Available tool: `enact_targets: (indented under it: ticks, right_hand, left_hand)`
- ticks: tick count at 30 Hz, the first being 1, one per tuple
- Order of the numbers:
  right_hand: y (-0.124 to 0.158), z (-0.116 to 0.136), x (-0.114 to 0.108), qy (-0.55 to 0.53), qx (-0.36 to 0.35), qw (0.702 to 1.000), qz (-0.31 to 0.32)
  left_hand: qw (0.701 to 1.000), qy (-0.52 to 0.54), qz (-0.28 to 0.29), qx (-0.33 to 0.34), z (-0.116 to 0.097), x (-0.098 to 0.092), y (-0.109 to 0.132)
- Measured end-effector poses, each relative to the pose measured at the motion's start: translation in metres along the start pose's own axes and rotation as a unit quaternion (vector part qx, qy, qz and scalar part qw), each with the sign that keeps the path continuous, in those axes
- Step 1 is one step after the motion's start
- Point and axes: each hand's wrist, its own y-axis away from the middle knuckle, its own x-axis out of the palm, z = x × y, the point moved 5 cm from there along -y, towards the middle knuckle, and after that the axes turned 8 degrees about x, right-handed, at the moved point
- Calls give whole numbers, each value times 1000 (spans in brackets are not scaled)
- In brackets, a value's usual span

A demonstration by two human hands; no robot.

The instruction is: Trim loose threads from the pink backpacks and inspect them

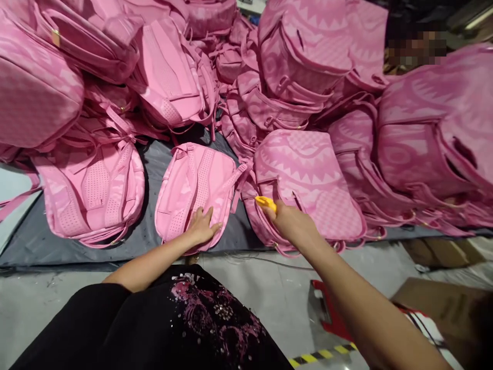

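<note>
Narrow bare strips of desk point(156, 159) run left and right of the middle backpack point(196, 190), a strap point(235, 199) intruding on the right. Heaped backpacks point(169, 67) block the far side; shadowed gaps are hard to judge.

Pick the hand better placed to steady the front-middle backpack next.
Left, I'd judge: the left hand lies spread on the front-middle backpack, with no tool visible. The right hand grips a yellow tool.

Pink backpacks point(200, 182) lie heaped and side by side across a dark grey sheet point(239, 232).
</note>
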Motion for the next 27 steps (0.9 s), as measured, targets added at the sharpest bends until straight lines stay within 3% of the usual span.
enact_targets:
  ticks: [2,3,5,6,8,10,13,20,23,27]
  right_hand:
    - [22,-6,23,-7,38,999,-12]
    - [35,-6,38,-11,42,999,-1]
    - [61,1,75,-20,46,998,40]
    - [72,8,93,-28,53,997,58]
    - [90,25,127,-48,73,993,79]
    - [99,44,154,-73,92,990,83]
    - [102,69,179,-96,111,987,66]
    - [89,129,185,-163,41,984,55]
    - [80,132,185,-162,42,985,34]
    - [78,107,195,-146,133,980,-7]
  left_hand:
    - [992,97,-64,48,1,-36,7]
    - [978,168,-116,38,10,-58,11]
    - [925,314,-202,-72,43,-96,22]
    - [891,369,-220,-144,61,-108,27]
    - [842,434,-203,-248,86,-121,33]
    - [828,459,-162,-279,97,-124,32]
    - [804,501,-132,-292,100,-115,26]
    - [763,575,-60,-289,91,-85,10]
    - [743,614,-8,-264,87,-84,5]
    - [738,620,15,-266,89,-93,2]
